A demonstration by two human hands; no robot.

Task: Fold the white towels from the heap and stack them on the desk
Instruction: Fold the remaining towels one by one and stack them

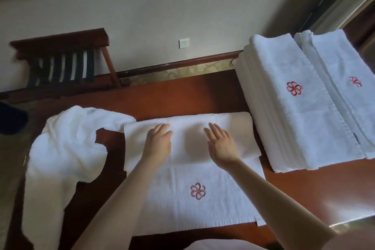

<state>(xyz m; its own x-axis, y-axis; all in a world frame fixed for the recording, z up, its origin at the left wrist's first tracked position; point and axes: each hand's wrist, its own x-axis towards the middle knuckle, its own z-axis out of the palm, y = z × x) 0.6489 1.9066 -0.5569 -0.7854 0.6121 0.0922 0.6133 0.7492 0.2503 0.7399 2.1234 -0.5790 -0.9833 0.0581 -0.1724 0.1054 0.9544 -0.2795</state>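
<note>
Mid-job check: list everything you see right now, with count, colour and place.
towel being folded: 1, white with red emblem, desk centre, far edge folded over
towel heap: 1, white, desk's left end
folded towel stacks: 2, white with red emblems, desk's right side
desk: 1, reddish-brown, under towels
rack: 1, dark wood, striped straps, by wall at left
wall socket: 1, white, on wall
left hand: 1, flat on folded part
right hand: 1, flat, at folded part
</note>
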